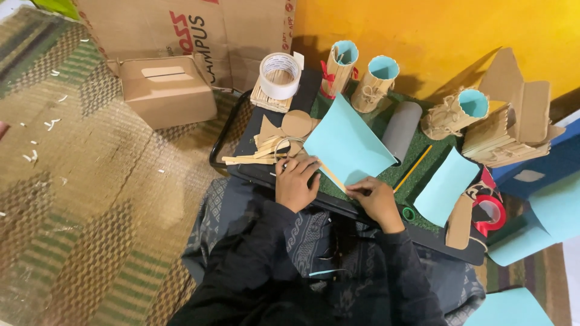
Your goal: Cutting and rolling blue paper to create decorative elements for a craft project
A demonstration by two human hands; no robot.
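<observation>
While our left hand lies flat with its fingers spread on the near corner of the light blue paper sheet, our right hand has its grip pressed together at the sheet's lower edge, pinching the end of a thin wooden stick that lies along that edge. We see the sheet tilted like a diamond on the low black table, partly over the green mat that covers the table's right part.

Just left of our left hand lies a heap of flat wooden sticks with cardboard cut-outs, one of them a round cardboard disc. Behind these, a roll of white tape rests on a small stack of sticks. At the far edge of the mat stand two stick-walled cups lined with blue paper, and a third such cup lies tipped over further right. A grey roll touches the sheet's right side, and a yellow pencil lies just beside it. A second, smaller blue sheet lies to the right, near a red tape dispenser. A small stick-built house stands at the right end.

On the woven floor mat, well apart to the left, sits a closed cardboard box.
</observation>
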